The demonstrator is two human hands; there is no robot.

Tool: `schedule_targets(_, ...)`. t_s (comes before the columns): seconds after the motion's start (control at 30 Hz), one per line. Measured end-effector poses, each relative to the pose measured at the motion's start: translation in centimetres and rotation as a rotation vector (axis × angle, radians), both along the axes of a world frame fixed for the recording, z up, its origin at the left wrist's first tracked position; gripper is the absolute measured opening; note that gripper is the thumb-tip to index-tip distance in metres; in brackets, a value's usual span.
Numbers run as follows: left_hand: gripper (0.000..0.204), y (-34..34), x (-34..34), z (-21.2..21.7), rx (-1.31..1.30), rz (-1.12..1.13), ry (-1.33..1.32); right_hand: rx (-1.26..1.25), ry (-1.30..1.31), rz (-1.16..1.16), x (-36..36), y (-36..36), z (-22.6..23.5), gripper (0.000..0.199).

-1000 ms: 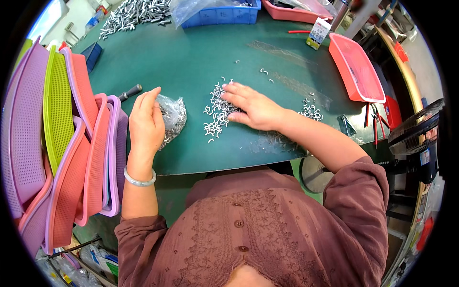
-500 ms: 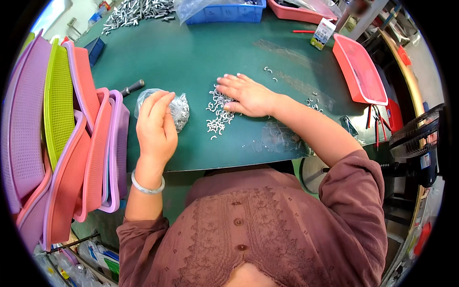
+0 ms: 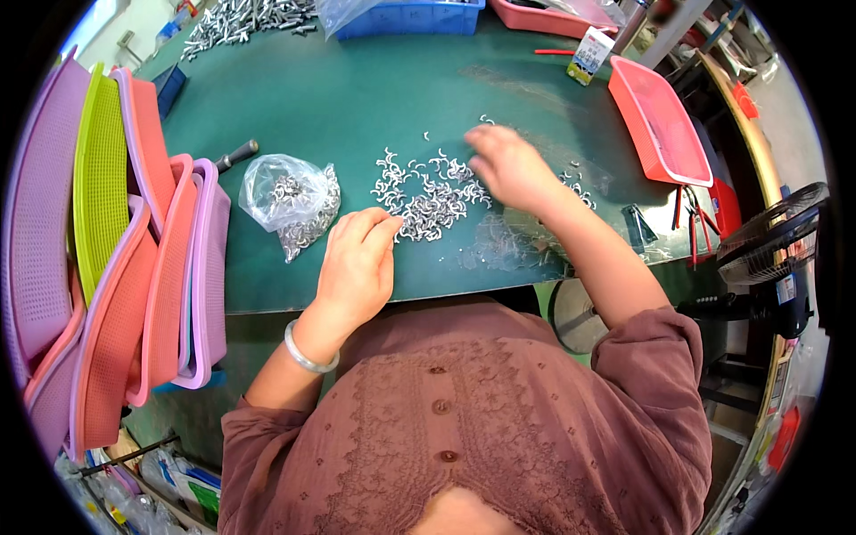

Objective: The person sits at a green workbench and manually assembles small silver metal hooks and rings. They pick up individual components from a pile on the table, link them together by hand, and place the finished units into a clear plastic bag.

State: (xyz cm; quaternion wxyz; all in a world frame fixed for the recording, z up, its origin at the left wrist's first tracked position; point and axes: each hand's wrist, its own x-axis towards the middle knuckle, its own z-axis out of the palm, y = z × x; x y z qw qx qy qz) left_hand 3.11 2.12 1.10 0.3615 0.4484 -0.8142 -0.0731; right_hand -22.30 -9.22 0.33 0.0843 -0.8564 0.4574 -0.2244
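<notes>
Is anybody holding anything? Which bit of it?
I can't see anything held. The left grip is at the edge of the curved metal pieces, the right grip is near them; a small piece could be hidden, so I can't be sure.

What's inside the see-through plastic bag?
Inside the plastic bag are lots of small silvery pieces. You can see the outer ones, but those deeper in are covered by others, so I can't tell what's there.

A workshop, shown by curved metal parts (image 3: 432,212) heaped on a green worktable (image 3: 357,102).
</notes>
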Motion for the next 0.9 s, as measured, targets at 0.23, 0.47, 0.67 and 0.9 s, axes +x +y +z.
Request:
schedule_targets(0.23,0.028,0.6,0.0,-0.1,0.08,-0.002,-0.012,0.114,0.273,-0.228,-0.6,-7.5,0.7,0.028)
schedule_targets(0.47,0.028,0.5,0.6,-0.5,0.102,0.051,-0.015,0.255,0.162,0.068,2.3,-2.9,0.8,0.026)
schedule_targets(0.67,0.033,-0.1,-0.5,-0.6,0.14,0.027,-0.091,0.218,0.029,0.262,4.2,2.6,1.3,0.017)
schedule_targets(0.9,0.04,-0.3,-1.1,-0.8,0.125,-0.012,-0.185,0.13,-0.11,0.31,2.6,5.3,1.2,0.016)
